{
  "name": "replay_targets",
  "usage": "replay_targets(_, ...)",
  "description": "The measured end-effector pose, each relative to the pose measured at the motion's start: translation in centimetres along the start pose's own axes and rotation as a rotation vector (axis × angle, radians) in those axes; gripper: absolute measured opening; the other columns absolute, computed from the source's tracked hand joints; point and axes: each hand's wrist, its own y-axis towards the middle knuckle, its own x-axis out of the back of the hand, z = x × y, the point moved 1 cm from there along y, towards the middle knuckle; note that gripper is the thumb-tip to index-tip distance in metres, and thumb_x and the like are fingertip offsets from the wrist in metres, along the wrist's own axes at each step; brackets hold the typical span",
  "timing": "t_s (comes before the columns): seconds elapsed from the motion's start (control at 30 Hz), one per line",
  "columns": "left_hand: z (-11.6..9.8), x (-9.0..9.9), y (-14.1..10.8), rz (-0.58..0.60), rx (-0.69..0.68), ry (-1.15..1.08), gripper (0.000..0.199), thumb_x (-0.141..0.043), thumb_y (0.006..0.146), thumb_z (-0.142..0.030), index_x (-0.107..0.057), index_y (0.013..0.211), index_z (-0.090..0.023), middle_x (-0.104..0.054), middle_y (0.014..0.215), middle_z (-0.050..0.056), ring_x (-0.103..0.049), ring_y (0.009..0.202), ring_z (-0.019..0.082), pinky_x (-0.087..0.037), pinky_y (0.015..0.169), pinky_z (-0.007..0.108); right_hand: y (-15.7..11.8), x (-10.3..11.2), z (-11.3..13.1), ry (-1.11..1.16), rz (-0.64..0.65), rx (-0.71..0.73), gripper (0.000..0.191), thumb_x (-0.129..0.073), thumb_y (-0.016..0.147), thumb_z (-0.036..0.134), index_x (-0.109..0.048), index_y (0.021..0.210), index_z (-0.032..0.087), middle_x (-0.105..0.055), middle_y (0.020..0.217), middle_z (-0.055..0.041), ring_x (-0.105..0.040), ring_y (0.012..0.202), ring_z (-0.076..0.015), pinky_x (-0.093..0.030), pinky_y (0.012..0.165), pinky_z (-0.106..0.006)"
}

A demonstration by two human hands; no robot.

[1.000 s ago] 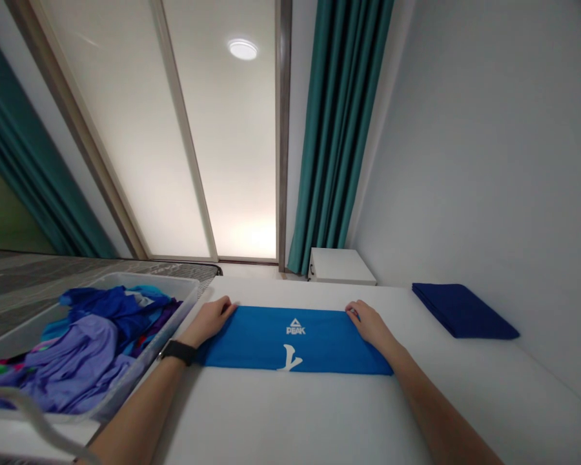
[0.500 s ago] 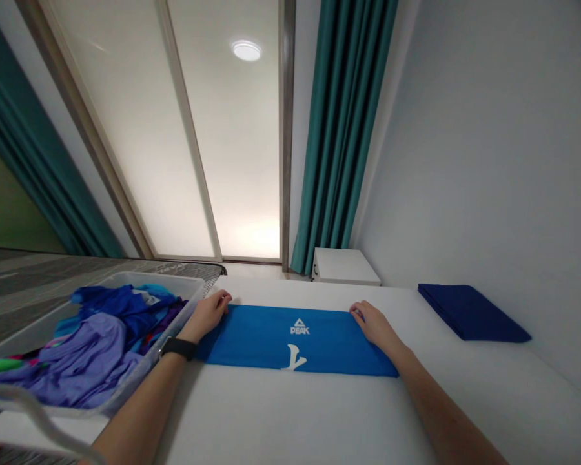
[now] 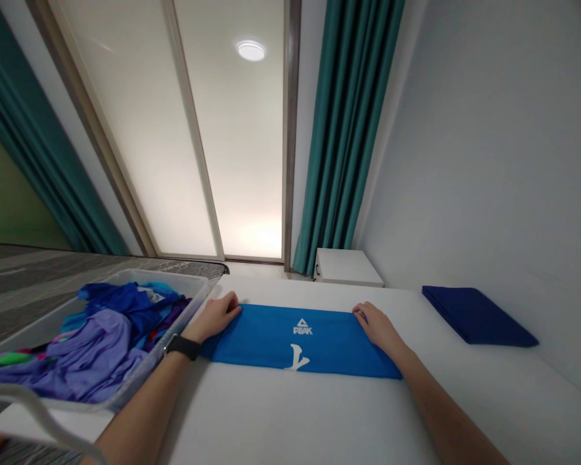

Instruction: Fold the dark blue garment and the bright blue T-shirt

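A blue garment (image 3: 271, 339) with a white PEAK logo and a white mark lies folded into a long strip on the white table (image 3: 290, 413). My left hand (image 3: 219, 316), with a black watch on its wrist, is closed at the strip's far left corner, thumb and fingers together on the cloth. At the far right corner, my right hand (image 3: 372, 323) has its thumb and fingertips pinched on the cloth's edge. Both forearms reach in from the near side, and each covers part of one end of the strip.
On the left stands a clear plastic bin (image 3: 198, 290) heaped with purple, blue and multicoloured clothes (image 3: 97, 342). A folded navy cloth (image 3: 479, 316) lies at the table's right, near the wall. Beyond the far edge is a white cabinet (image 3: 348, 266). A pale curved tube (image 3: 39, 416) crosses the lower left.
My left hand has shifted slightly right along the far edge of the blue garment, its fingers now more curled. The right hand stays at its corner. The whole view has moved slightly.
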Motion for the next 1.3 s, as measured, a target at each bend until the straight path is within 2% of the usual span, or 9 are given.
replay_targets(0.1, -0.1, 0.0, 0.0, 0.018, 0.010, -0.048, 0.014, -0.047, 0.086, -0.029, -0.056, 0.094, -0.023, -0.068, 0.085, 0.002, -0.062, 0.082, 0.020, -0.040, 0.073, 0.028, 0.0, -0.1, -0.1, -0.005, -0.001, -0.004, 0.021, -0.041, 0.093, 0.024, -0.062, 0.092, 0.021, -0.060, 0.092, -0.0054, -0.060, 0.086, -0.0186, -0.044, 0.082, -0.031)
replay_targets(0.3, -0.2, -0.1, 0.0, 0.075, 0.037, 0.028, 0.028, -0.046, 0.082, -0.020, -0.060, 0.106, -0.023, -0.070, 0.098, 0.004, -0.063, 0.093, 0.022, -0.038, 0.085, 0.035, 0.0, 0.1, 0.1, 0.013, 0.008, -0.026, 0.020, -0.042, 0.092, 0.024, -0.062, 0.094, 0.022, -0.061, 0.094, -0.0053, -0.060, 0.087, -0.0184, -0.044, 0.083, -0.031)
replay_targets(0.43, -0.5, -0.2, -0.2, 0.075, 0.040, 0.091, 0.020, -0.045, 0.084, -0.025, -0.061, 0.095, -0.021, -0.070, 0.098, 0.007, -0.062, 0.093, 0.025, -0.036, 0.085, 0.037, 0.0, 0.2, 0.3, 0.003, 0.010, -0.030, 0.021, -0.041, 0.092, 0.024, -0.062, 0.093, 0.022, -0.061, 0.094, -0.0055, -0.061, 0.087, -0.0186, -0.044, 0.082, -0.031)
replay_targets(0.6, -0.7, -0.1, -0.2, 0.040, 0.020, 0.084, 0.014, -0.046, 0.087, -0.032, -0.054, 0.090, -0.021, -0.069, 0.086, 0.004, -0.062, 0.083, 0.023, -0.037, 0.081, 0.035, -0.1, 0.2, 0.3, 0.007, 0.009, -0.021, 0.021, -0.041, 0.093, 0.025, -0.062, 0.093, 0.022, -0.061, 0.093, -0.0054, -0.060, 0.086, -0.0185, -0.044, 0.082, -0.031)
replay_targets(0.7, -0.2, -0.3, 0.0, 0.008, -0.005, -0.008, 0.014, -0.048, 0.083, -0.034, -0.053, 0.087, -0.021, -0.065, 0.080, 0.002, -0.061, 0.077, 0.021, -0.040, 0.074, 0.031, -0.1, 0.2, 0.2, 0.008, 0.009, -0.014, 0.022, -0.040, 0.094, 0.025, -0.061, 0.094, 0.022, -0.060, 0.093, -0.0053, -0.060, 0.087, -0.0186, -0.044, 0.082, -0.031)
replay_targets(0.8, 0.6, -0.6, 0.3, -0.021, -0.011, -0.192, 0.020, -0.050, 0.080, -0.040, -0.053, 0.081, -0.021, -0.062, 0.073, 0.000, -0.059, 0.071, 0.019, -0.042, 0.066, 0.028, -0.1, 0.1, 0.1, 0.006, 0.011, -0.016, 0.021, -0.041, 0.093, 0.024, -0.061, 0.094, 0.022, -0.060, 0.093, -0.0050, -0.060, 0.088, -0.0183, -0.044, 0.083, -0.030)
replay_targets(0.93, 1.3, -1.0, 0.5, -0.039, 0.005, -0.339, 0.026, -0.051, 0.079, -0.046, -0.054, 0.080, -0.020, -0.062, 0.071, 0.000, -0.059, 0.069, 0.019, -0.043, 0.064, 0.028, -0.1, 0.1, 0.2, 0.002, 0.005, -0.015, 0.020, -0.042, 0.093, 0.023, -0.062, 0.093, 0.020, -0.060, 0.092, -0.0052, -0.060, 0.086, -0.0176, -0.044, 0.082, -0.029)
replay_targets(1.1, 1.2, -1.1, 0.5, -0.059, -0.001, -0.240, 0.027, -0.047, 0.081, -0.044, -0.057, 0.086, -0.019, -0.060, 0.068, 0.000, -0.058, 0.067, 0.020, -0.040, 0.063, 0.029, 0.1, 0.5, 0.3, 0.010, -0.001, -0.039, 0.022, -0.042, 0.091, 0.018, -0.064, 0.094, 0.020, -0.061, 0.094, -0.0055, -0.060, 0.090, -0.0173, -0.043, 0.084, -0.028)
replay_targets(1.3, 0.9, -1.0, 0.4, -0.022, -0.011, -0.107, 0.023, -0.044, 0.086, -0.039, -0.058, 0.089, -0.020, -0.063, 0.071, 0.002, -0.061, 0.069, 0.020, -0.039, 0.062, 0.028, 0.1, 0.8, 0.6, 0.003, 0.028, -0.075, 0.027, -0.038, 0.092, 0.018, -0.064, 0.098, 0.020, -0.060, 0.098, -0.0062, -0.060, 0.091, -0.0175, -0.044, 0.085, -0.029)
